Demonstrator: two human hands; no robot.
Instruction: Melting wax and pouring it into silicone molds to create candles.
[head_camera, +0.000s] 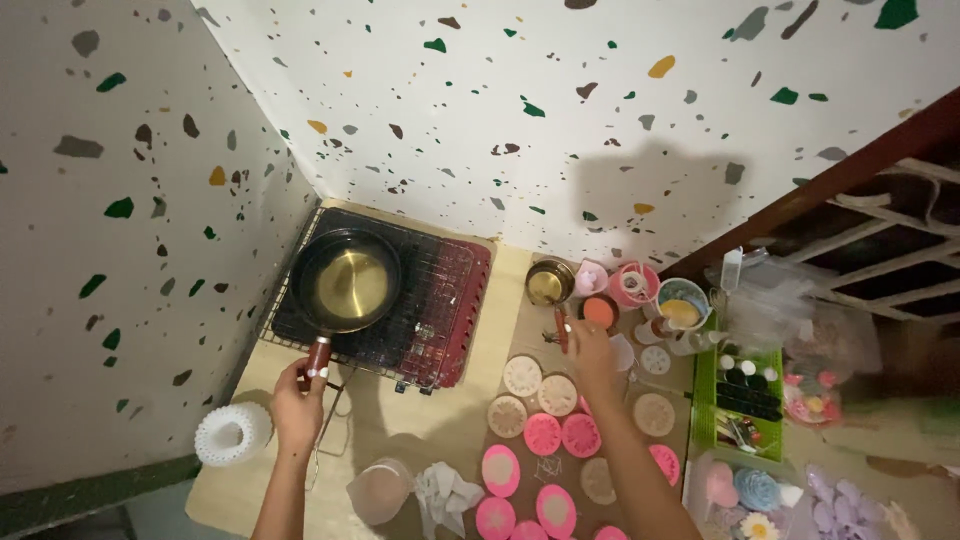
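My left hand (297, 398) grips the red handle (318, 355) of a small dark pan (347, 280) holding yellowish liquid. The pan sits on a wire rack over a red portable stove (455, 310) in the corner. My right hand (590, 355) is shut on a thin red-handled tool (561, 326), held upright above several round pink and beige moulds (545, 415) lying on the table. A small metal pot (548, 281) stands just beyond the tool.
Speckled walls close in at left and back. Pink and blue cups (655, 290), a green tray of small bottles (745, 395), a white ribbed ring (230, 435), a clear cup (380, 490) and crumpled tissue (447, 492) crowd the wooden table.
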